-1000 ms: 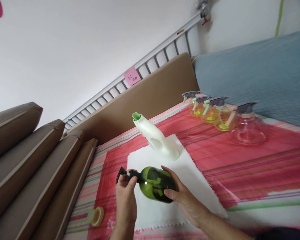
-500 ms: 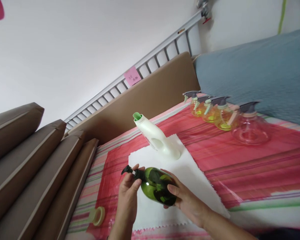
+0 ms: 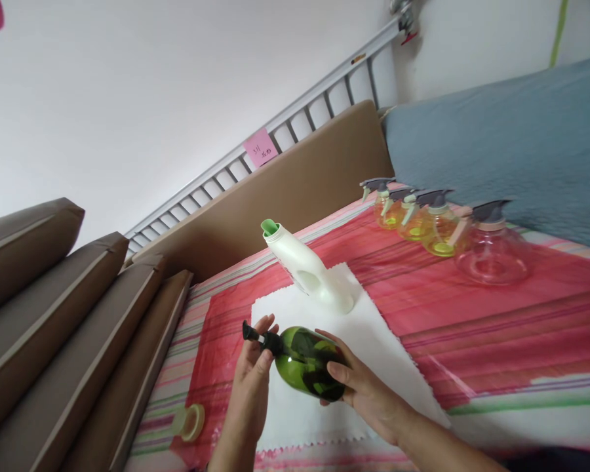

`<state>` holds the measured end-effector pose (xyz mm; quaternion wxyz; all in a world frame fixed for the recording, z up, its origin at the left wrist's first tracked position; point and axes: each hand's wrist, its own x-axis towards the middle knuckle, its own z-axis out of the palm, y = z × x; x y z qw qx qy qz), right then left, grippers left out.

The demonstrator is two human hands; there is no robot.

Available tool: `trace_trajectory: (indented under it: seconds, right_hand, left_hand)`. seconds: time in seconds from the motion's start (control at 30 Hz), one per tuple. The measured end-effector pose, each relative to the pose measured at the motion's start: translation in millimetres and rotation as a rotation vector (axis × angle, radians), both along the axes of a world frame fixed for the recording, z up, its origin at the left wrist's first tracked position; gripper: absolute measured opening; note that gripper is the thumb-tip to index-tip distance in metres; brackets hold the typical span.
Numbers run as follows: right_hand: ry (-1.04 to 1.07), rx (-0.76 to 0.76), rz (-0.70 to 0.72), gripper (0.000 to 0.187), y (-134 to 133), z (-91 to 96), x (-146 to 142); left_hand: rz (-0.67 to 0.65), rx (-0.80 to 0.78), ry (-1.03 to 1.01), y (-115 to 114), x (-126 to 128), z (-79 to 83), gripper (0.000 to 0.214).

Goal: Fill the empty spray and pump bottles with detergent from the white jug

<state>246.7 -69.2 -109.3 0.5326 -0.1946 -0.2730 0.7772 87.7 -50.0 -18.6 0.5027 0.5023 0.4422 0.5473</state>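
Note:
My right hand [image 3: 361, 393] is wrapped round the body of a dark green pump bottle [image 3: 307, 362], which I hold tilted over a white cloth [image 3: 373, 341]. The fingers of my left hand [image 3: 253, 380] are curled round the bottle's black pump head [image 3: 259, 337] at its neck. Behind the bottle, a white jug-like bottle with a green spout [image 3: 305, 269] stands on the cloth's far edge.
Several round spray bottles [image 3: 435, 226], yellow and clear, stand in a row at the right on the red striped cover [image 3: 496, 321]. A roll of tape [image 3: 191, 423] lies at the lower left. Brown cushions [image 3: 54, 328] line the left side; a blue pillow [image 3: 511, 144] lies at the back right.
My left hand has turned about the pump head, so the nozzle now points up and away. The bottle has shifted slightly right in my right hand.

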Motion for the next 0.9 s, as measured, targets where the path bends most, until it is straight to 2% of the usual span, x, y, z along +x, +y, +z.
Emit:
trace_trajectory:
  seconds: [0.17, 0.33, 0.5, 0.67, 0.77, 0.9]
  right_hand:
    - [-0.028, 0.002, 0.004, 0.056, 0.1, 0.7, 0.7]
    - [-0.003, 0.026, 0.032, 0.049, 0.2, 1.8, 1.4]
    - [-0.042, 0.015, 0.026, 0.052, -0.1, 0.1, 0.0]
    - [-0.027, 0.025, 0.060, 0.047, 0.6, -4.5, 0.2]
    - [0.048, -0.042, 0.181, 0.047, 1.7, -6.8, -1.5]
    - [0.131, -0.128, 0.444, 0.064, 2.8, -6.7, -4.1]
  left_hand:
    - [0.072, -0.007, 0.037, 2.0, -2.3, -6.1, 0.035]
    - [-0.045, -0.055, 0.012, 1.4, -5.8, -5.8, 0.056]
    - [0.121, -0.008, 0.052, 2.1, -4.4, -9.9, 0.036]
    - [0.079, -0.003, 0.105, 5.3, -8.8, -14.1, 0.034]
    - [-0.017, 0.014, 0.121, 4.4, -12.4, -11.0, 0.029]
    - [-0.158, -0.049, 0.118, 1.1, -13.3, -4.5, 0.037]
